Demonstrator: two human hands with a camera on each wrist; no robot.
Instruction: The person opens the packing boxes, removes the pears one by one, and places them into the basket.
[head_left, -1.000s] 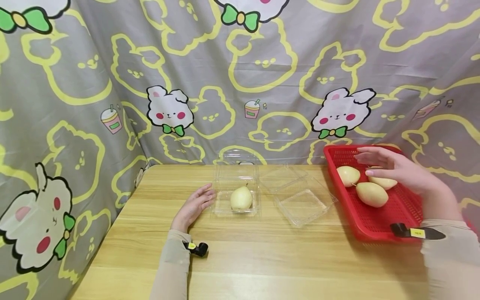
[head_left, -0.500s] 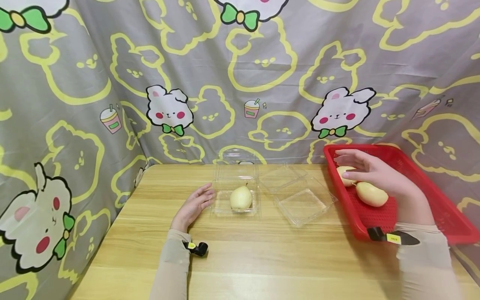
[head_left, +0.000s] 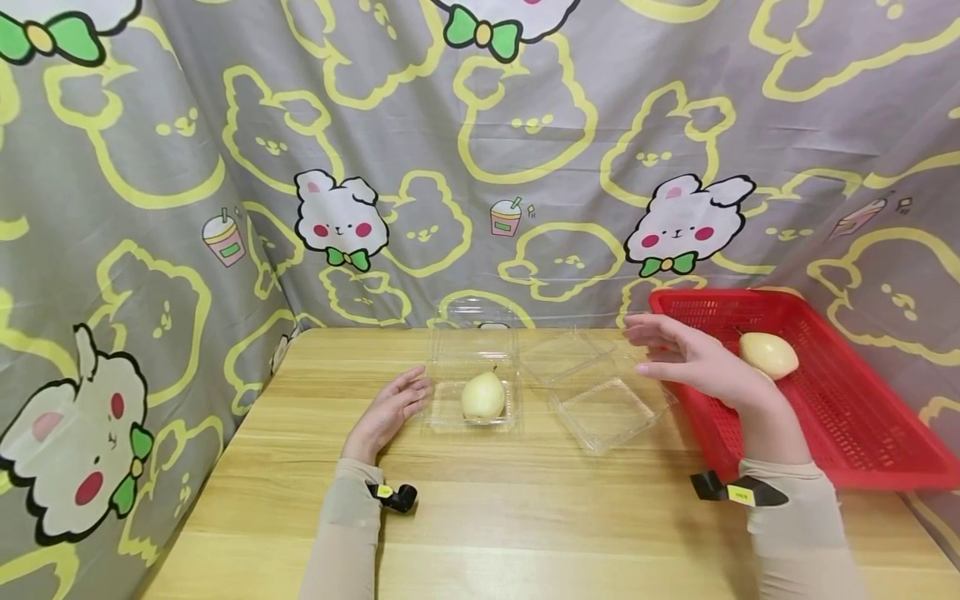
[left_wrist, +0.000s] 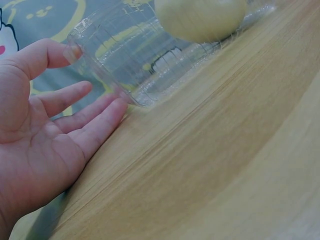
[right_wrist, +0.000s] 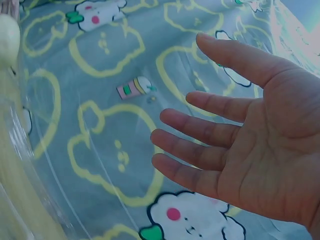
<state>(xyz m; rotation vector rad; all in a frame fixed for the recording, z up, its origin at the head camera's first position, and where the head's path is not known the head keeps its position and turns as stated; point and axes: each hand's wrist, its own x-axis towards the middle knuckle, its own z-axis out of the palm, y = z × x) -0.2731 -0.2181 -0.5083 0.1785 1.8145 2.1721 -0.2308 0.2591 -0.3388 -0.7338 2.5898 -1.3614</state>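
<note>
In the head view a pale yellow pear (head_left: 483, 397) sits in a clear plastic clamshell box (head_left: 472, 342) whose lid stands raised at the back. The left hand (head_left: 386, 414) rests on the table at the box's left side. The left wrist view shows its fingertips (left_wrist: 118, 106) touching the box's edge, fingers spread and holding nothing. Above the left rim of a red basket (head_left: 862, 477) hovers the right hand (head_left: 697, 360), palm facing left, its fingers loosely extended around nothing. One pear (head_left: 769, 356) shows in the basket; the hand and forearm hide part of the inside.
More clear plastic boxes (head_left: 607, 412) lie opened on the wooden table (head_left: 480, 517), between the pear's box and the basket. A patterned grey curtain (head_left: 450, 150) hangs behind the table and along both sides.
The right hand has moved left, from over the basket's pears to its left rim, carrying nothing. One pear at the right shows again, while others are now covered. The left hand stays put.
</note>
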